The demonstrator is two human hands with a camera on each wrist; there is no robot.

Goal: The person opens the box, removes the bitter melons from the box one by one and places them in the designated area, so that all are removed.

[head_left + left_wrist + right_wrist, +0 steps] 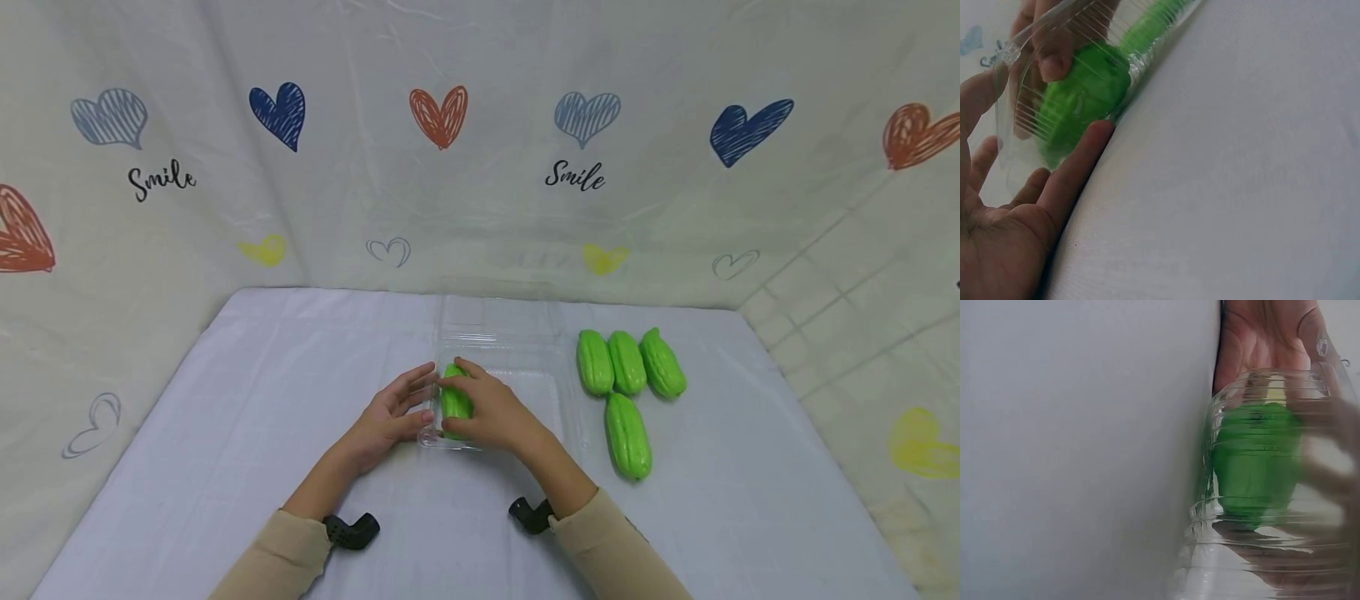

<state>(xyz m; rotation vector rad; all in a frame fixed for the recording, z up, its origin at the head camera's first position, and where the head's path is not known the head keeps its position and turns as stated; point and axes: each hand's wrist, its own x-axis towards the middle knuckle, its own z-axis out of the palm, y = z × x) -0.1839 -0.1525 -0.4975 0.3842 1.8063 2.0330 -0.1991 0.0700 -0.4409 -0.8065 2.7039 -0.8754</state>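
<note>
A clear plastic clamshell box (pixel 525 408) lies opened on the table, its lid (pixel 498 315) folded back toward the wall. Inside, along the left wall, is a green ribbed gourd (pixel 456 404), also visible through the plastic in the left wrist view (pixel 1088 87) and the right wrist view (pixel 1254 465). My right hand (pixel 491 408) reaches into the box and holds this gourd, fingers at its far end and thumb at its near end. Against the box's outer left side, my left hand (pixel 386 421) rests with fingers extended and thumb apart.
Right of the box are several more green gourds: three side by side at the back, such as the middle one (pixel 627 363), and one nearer (pixel 628 436). A white cloth (pixel 262 417) covers the table. Behind it hangs a heart-printed curtain (pixel 495 208).
</note>
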